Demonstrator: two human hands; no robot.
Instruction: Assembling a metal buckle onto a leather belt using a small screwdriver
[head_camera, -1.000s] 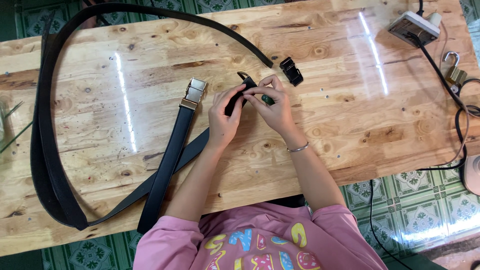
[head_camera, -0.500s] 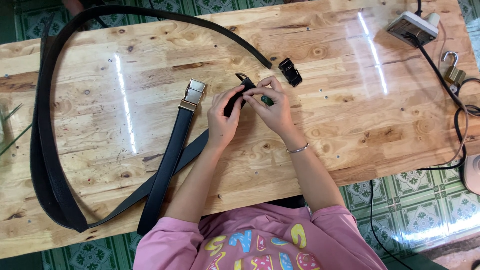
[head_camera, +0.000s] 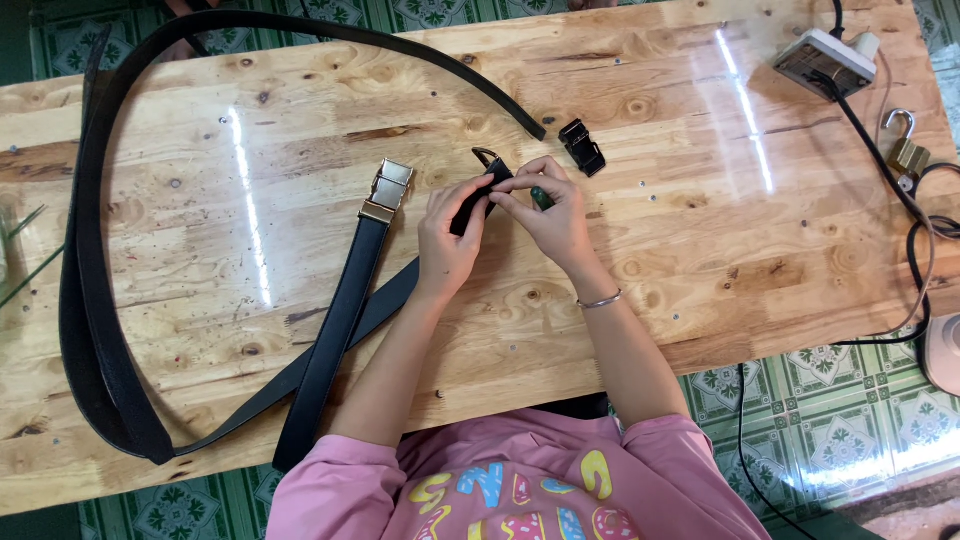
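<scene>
Your left hand (head_camera: 447, 238) pinches the end of a black belt (head_camera: 100, 330) near the middle of the wooden tabletop (head_camera: 700, 250), fingers closed on the strap just below its metal ring (head_camera: 484, 156). Your right hand (head_camera: 553, 222) meets it from the other side, fingertips on the same belt end, and grips a small dark green tool (head_camera: 541, 197) against the palm; what kind of tool it is cannot be told.

From your hands the belt runs down and left, doubles back near the near-left edge, climbs the left side, and arcs across the far edge to a free end near the clip.

A second black belt with a gold buckle (head_camera: 387, 190) lies straight, just left of your left hand, buckle end away from you, tail hanging off the near edge. It crosses over the first belt.

A small black clip (head_camera: 582, 147) sits just beyond your right hand, apart from it.

Far right: a power strip (head_camera: 825, 60) with a black cable (head_camera: 880, 140) trailing down the right side, and a brass padlock (head_camera: 906, 150) beside it.

A thin bracelet (head_camera: 600, 299) is on your right wrist.
</scene>
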